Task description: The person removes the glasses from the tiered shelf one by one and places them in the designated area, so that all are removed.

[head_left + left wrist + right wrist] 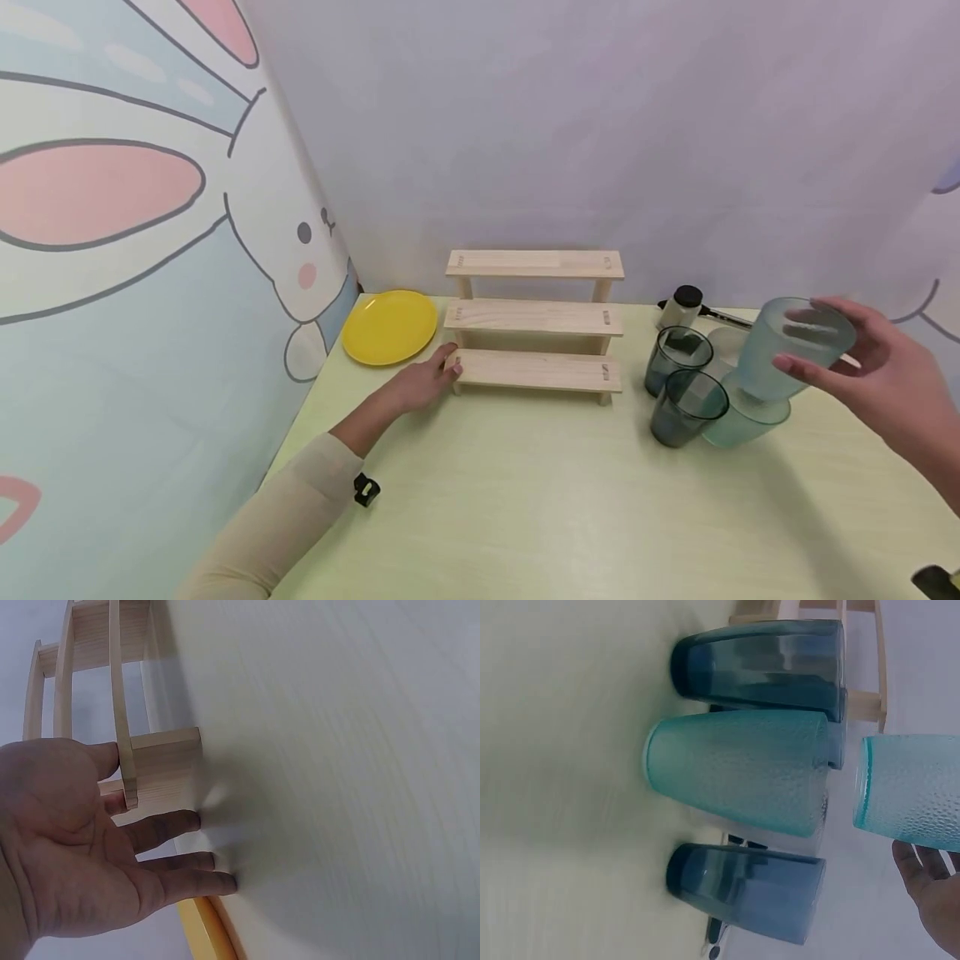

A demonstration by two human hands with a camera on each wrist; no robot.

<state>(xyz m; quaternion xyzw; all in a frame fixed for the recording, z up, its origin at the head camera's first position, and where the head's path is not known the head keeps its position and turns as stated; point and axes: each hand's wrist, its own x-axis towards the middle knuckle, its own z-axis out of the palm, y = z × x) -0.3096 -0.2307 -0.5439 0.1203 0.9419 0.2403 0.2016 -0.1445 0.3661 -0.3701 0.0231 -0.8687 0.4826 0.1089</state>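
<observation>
My right hand point(892, 375) holds a frosted light-blue tumbler point(780, 358) in the air, fingers and thumb around it. Beneath it a pale teal tumbler point(735, 769) with a pebbled surface stands upright on the table. Two dark blue-grey glasses point(678, 358) point(684, 412) stand just left of it, and another frosted tumbler point(723, 342) is partly hidden behind. My left hand point(82, 840) pinches the left end of the lowest board of a three-tier wooden stand point(536, 371), thumb on top and index finger underneath; the other fingers extend to the tabletop.
A yellow plate point(390, 327) lies left of the stand. Behind the glasses are a small black-capped jar point(681, 307) and a black-handled utensil point(723, 316). Walls rise at the back and left of the pale table point(555, 500). A black object point(366, 490) shows beside my left sleeve.
</observation>
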